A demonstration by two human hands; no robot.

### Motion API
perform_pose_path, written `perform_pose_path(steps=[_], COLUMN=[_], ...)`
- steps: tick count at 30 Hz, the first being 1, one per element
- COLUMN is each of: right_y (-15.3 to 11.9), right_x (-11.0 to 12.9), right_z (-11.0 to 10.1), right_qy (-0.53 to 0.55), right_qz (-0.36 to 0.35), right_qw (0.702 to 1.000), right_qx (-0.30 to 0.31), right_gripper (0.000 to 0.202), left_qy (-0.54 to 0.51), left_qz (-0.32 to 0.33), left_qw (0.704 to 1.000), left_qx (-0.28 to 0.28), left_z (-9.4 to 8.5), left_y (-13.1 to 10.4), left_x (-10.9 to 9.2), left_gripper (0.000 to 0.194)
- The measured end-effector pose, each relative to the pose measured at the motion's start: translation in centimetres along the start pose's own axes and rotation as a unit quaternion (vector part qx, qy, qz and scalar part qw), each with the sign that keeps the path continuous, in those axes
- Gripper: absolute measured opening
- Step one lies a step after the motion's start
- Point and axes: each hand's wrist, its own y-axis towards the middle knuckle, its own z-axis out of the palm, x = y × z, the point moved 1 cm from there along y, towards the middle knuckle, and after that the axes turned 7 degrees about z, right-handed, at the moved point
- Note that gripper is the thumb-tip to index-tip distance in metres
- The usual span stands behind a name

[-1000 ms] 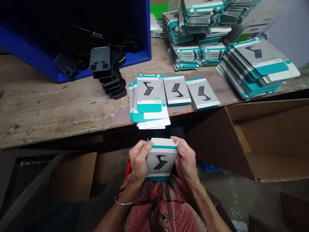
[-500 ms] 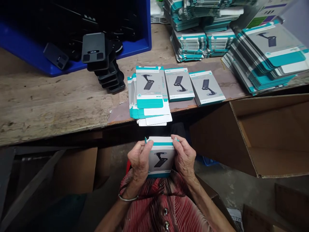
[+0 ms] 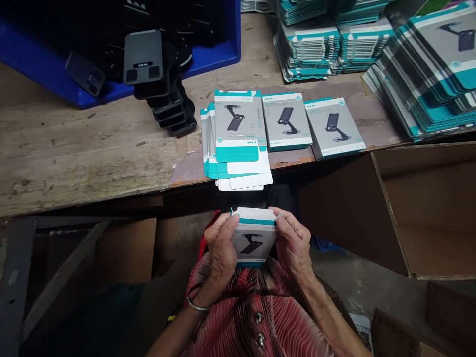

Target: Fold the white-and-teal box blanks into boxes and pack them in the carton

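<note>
Between my two hands, close to my lap, is a grey, white and teal cardboard box (image 3: 253, 244) printed with a phone stand. Its top end faces away from me, with a white flap and small side tabs showing. My left hand (image 3: 222, 243) grips the box's left edge, thumb at the upper corner. On the opposite edge my right hand (image 3: 294, 244) is closed, its thumb near the right side tab. Just beyond, a stack of flat unfolded boxes (image 3: 238, 126) overhangs the table edge. Two formed boxes, a middle one (image 3: 287, 121) and a right one (image 3: 335, 128), lie beside it.
A blue bin (image 3: 232, 34) holds dark parts, with a pile of black phone stands (image 3: 144, 59) at its front. Bundled flat cartons (image 3: 312, 52) and a leaning stack (image 3: 439, 74) occupy the back right of the wooden table (image 3: 89, 153). An open cardboard carton (image 3: 353, 213) stands below.
The head view has shifted, so the table things sit higher and mostly farther right. Both hands still hold the box, which is tipped slightly more, its top flap standing a little wider.
</note>
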Motion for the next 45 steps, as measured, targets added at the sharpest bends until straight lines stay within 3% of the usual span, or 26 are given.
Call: perform_pose_path(steps=[4,8,17,22,27,30,33,35,40,45], right_y=[-0.5,-0.7,-0.5,-1.1,-0.3,0.4,1.0,1.6,3.0,3.7], right_x=[0.3,1.2,1.9,1.1,-0.7,-1.1,-0.8,-0.6,-0.5,-0.4], right_z=[0.0,0.2,0.5,1.1,1.6,1.3,0.4,-0.4,-0.7,0.0], right_qy=[-0.052,-0.029,-0.011,0.016,-0.044,-0.039,0.041,0.082,0.066,0.080], right_qz=[0.003,0.059,0.114,0.078,-0.005,0.042,0.102,0.104,0.139,0.153], right_qw=[0.999,0.997,0.993,0.996,0.993,0.997,0.993,0.988,0.986,0.985], right_qx=[0.004,0.042,0.027,-0.034,-0.108,-0.060,0.047,0.081,0.064,0.016], right_gripper=[0.032,0.039,0.037,0.041,0.045,0.034,0.035,0.037,0.018,0.025], left_qy=[0.059,0.018,0.043,0.068,0.103,0.092,0.066,0.055,0.031,-0.153], left_qz=[0.051,0.036,0.028,0.061,0.080,0.086,0.073,0.065,0.034,-0.084], left_qw=[0.997,0.999,0.998,0.996,0.991,0.992,0.995,0.996,0.999,0.984], left_qx=[-0.006,-0.028,-0.021,0.001,0.013,0.001,-0.009,-0.011,0.001,0.025], left_z=[-0.1,0.0,-0.1,0.1,0.8,1.3,1.5,1.6,2.0,1.8], left_y=[0.1,-0.1,-0.8,-1.5,-1.0,0.2,1.3,1.8,2.3,2.8], left_x=[-0.8,-0.5,0.5,0.1,0.5,0.7,1.0,1.2,1.7,1.1], left_gripper=[0.032,0.032,0.021,0.020,0.021,0.019,0.015,0.015,0.015,0.024])
